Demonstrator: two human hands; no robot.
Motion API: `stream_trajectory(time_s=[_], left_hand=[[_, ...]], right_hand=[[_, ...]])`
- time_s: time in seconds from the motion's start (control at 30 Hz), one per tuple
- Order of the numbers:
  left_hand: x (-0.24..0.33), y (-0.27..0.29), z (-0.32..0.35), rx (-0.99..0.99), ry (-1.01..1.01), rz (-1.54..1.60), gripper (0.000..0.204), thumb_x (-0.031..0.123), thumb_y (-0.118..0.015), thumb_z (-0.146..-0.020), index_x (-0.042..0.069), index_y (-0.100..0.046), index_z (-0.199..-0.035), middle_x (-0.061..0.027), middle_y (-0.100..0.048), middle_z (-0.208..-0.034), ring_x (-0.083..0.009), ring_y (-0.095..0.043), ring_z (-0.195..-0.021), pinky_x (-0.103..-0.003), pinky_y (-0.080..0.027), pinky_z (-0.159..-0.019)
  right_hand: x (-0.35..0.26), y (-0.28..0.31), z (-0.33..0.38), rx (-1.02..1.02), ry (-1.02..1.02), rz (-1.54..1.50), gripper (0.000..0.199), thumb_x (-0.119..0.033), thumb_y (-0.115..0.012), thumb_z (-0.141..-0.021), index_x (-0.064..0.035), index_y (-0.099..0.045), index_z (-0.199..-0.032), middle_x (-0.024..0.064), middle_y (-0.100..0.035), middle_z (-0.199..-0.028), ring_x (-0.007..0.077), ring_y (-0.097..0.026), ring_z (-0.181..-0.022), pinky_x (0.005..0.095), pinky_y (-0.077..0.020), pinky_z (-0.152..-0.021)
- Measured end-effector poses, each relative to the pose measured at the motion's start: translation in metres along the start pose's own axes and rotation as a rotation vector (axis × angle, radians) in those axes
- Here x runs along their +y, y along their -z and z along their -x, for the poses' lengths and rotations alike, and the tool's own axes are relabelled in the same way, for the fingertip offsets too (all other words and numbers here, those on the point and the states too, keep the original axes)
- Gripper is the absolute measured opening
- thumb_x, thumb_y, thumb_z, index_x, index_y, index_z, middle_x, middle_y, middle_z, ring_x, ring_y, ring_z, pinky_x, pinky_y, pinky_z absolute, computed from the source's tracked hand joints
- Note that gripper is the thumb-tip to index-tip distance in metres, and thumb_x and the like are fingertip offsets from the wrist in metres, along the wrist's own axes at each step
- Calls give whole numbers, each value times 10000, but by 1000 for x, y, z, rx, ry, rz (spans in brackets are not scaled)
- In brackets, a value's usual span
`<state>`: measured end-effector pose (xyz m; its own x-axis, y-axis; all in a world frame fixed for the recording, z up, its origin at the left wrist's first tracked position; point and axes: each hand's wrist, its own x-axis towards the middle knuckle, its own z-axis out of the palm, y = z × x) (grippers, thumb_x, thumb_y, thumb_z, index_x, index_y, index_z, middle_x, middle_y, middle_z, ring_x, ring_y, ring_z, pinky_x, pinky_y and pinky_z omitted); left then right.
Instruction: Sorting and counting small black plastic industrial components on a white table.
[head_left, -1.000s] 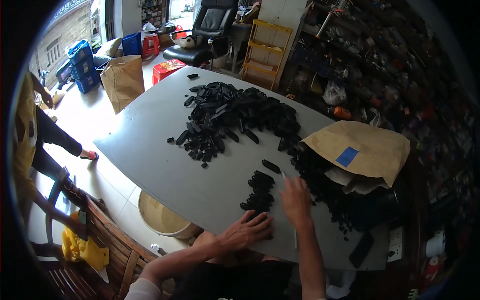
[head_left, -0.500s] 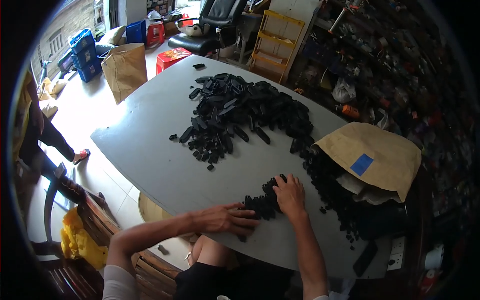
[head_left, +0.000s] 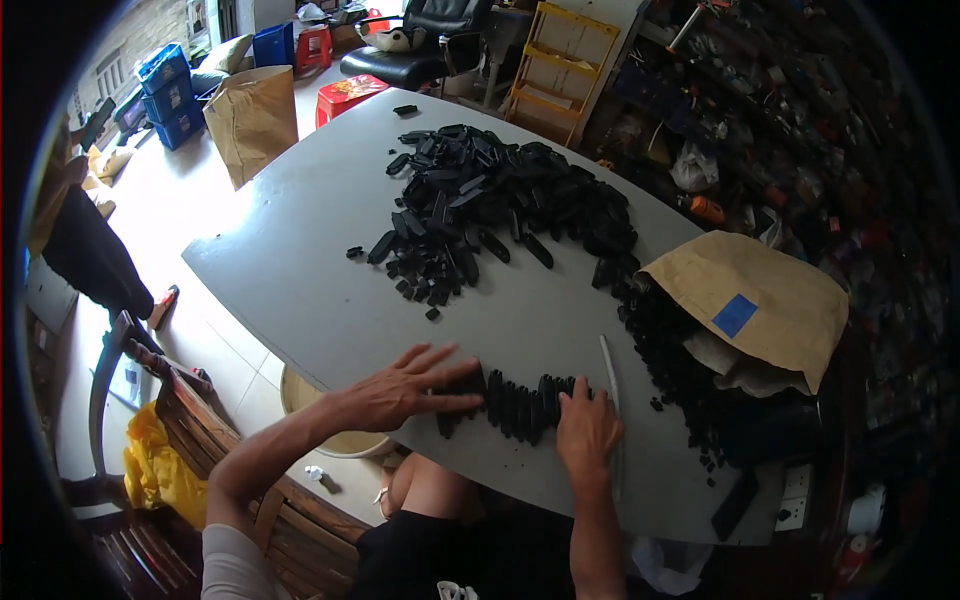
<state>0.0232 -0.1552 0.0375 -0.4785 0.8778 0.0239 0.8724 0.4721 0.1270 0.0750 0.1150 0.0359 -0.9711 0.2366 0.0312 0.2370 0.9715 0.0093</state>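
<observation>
Black parts (head_left: 522, 408) lie between left grip (head_left: 392, 394), splayed loose, and right grip (head_left: 588, 432), whose hold I can't tell.

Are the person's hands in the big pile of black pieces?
No, the left hand and the right hand are at the short row of black pieces, apart from the big pile.

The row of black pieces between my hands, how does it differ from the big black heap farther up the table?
The row has pieces set side by side; the heap is jumbled at many angles. The row is small; the heap spreads much wider. The row lies between the left hand and right hand; the heap lies beyond both. Row and heap are both black and rest on the pale table.
</observation>
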Motion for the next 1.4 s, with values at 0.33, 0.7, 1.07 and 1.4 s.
stream_trajectory(time_s=[0.33,0.7,1.07,1.4], left_hand=[[87,-43,-10,522,699,395,859,163,-742,-721,56,-267,-1429,-262,-282,-1411,-437,-307,-1288,-499,-262,-1065],[21,-42,-18,396,406,328,735,128,-698,-741,128,-372,-1399,-206,-307,-1438,-393,-335,-1297,-462,-287,-1075],[107,-48,-46,779,455,57,176,98,-689,-681,110,-593,-827,-67,-502,-816,-253,-500,-788,-385,-413,-642],[165,-65,-101,716,535,-55,156,138,-644,-695,78,-520,-769,-62,-435,-746,-218,-458,-689,-332,-349,-589]], right_hand=[[33,2,-10,-8,204,-317,345,-150,-559,-903,-77,-540,-1239,156,-532,-1056,334,-556,-971,410,-476,-830],[-11,-2,27,-35,52,-371,361,-155,-547,-918,50,-444,-1197,208,-472,-1092,359,-527,-994,429,-487,-810],[58,-4,21,133,-117,-85,205,-138,-538,-904,-3,-510,-1056,149,-510,-995,297,-541,-1003,410,-508,-779],[128,-24,46,110,-59,-32,84,-45,-534,-872,-16,-509,-947,146,-580,-950,297,-573,-937,381,-504,-779]])
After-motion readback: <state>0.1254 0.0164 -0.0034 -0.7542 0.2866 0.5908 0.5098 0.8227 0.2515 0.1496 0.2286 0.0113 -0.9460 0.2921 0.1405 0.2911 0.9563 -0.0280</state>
